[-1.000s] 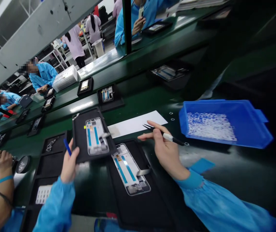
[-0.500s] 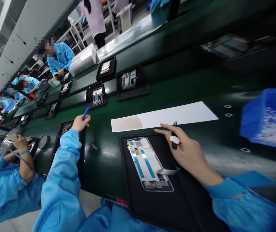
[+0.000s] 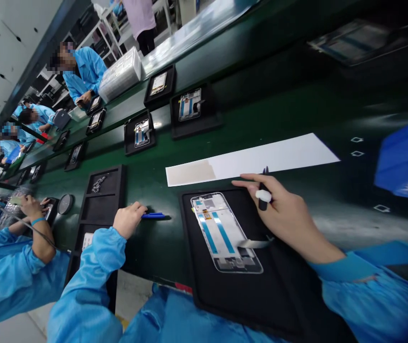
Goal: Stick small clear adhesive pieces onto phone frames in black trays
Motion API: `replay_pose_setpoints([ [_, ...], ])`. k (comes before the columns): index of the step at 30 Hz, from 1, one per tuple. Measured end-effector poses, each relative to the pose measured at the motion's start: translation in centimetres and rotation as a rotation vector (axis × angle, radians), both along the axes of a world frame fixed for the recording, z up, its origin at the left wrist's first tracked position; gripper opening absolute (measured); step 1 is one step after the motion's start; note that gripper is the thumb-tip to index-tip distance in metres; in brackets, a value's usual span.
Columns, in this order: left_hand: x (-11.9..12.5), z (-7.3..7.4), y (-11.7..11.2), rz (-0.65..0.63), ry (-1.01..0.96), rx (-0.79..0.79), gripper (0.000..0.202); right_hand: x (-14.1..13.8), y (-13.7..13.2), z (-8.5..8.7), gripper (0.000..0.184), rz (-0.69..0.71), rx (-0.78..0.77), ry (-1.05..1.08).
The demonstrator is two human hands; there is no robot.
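Note:
My left hand (image 3: 128, 219) is closed around a blue pen-like tool (image 3: 154, 216) that lies along the green bench, pointing right. My right hand (image 3: 282, 214) grips black tweezers (image 3: 263, 190) with a white band, held over the right edge of a black tray (image 3: 247, 290). An open phone frame (image 3: 225, 232) with two blue strips lies in that tray, just left of my right hand. A grey flex strip (image 3: 256, 244) sticks out from the frame's right side, under my palm.
A white paper strip (image 3: 279, 157) lies beyond the tray. A blue bin (image 3: 404, 162) stands at the right. A black compartment tray (image 3: 100, 200) sits left of my left hand. Several black trays with phones ride the conveyor (image 3: 143, 133). A co-worker's arm (image 3: 35, 228) works at the far left.
My left hand set a black tray with a phone frame onto the conveyor, drew back and came down to the bench with the blue tool. The right hand stayed by the near tray.

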State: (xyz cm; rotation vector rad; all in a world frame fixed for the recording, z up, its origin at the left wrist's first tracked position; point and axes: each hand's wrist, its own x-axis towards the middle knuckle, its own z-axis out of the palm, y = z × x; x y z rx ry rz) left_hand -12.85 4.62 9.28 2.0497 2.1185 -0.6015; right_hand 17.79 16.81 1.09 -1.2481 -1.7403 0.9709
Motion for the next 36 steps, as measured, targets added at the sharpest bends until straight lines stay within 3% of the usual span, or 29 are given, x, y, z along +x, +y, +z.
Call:
replay_pose_setpoints([
  [7, -0.5, -0.1, -0.2, 0.252, -0.29, 0.204, 0.016, 0.0, 0.2, 0.1, 0.028, 0.022, 0.075, 0.016],
  [12, 2.2, 1.3, -0.4, 0.529, -0.952, 0.347, 0.02, 0.0, -0.4, 0.7, 0.023, -0.008, 0.257, 0.006],
  [14, 4.2, 1.7, -0.7, 0.555, -1.114, 0.37, 0.023, -0.1, -1.2, 1.4, 0.022, -0.002, 0.286, 0.057],
  [16, 6.4, 1.6, -1.0, 0.497, -1.178, 0.43, 0.02, -0.4, -2.2, 2.4, 0.02, 0.08, 0.215, 0.157],
  [18, 8.3, 1.1, -1.1, 0.321, -1.151, 0.571, 0.013, -0.7, -3.2, 3.4, 0.02, 0.214, 0.079, 0.264],
  [22, 11.3, -0.3, -0.8, -0.164, -0.875, 0.898, 0.004, -1.1, -4.7, 4.8, 0.03, 0.443, -0.136, 0.429],
  [25, 12.6, -1.1, -0.1, -0.334, -0.726, 0.975, 0.006, -1.0, -5.2, 5.2, 0.03, 0.457, -0.135, 0.464],
  [29, 13.1, -1.5, 0.7, -0.385, -0.671, 0.995, 0.007, -0.6, -5.4, 5.3, 0.019, 0.384, 0.008, 0.423],
  [33, 12.6, -1.2, 0.5, -0.348, -0.725, 0.97, 0.005, -0.5, -5.7, 4.8, 0.024, 0.331, 0.165, 0.417],
  [36, 12.8, -1.2, 0.3, -0.204, -0.89, 1.104, 0.035, -0.8, -5.8, 4.3, 0.025, 0.288, 0.246, 0.399],
])
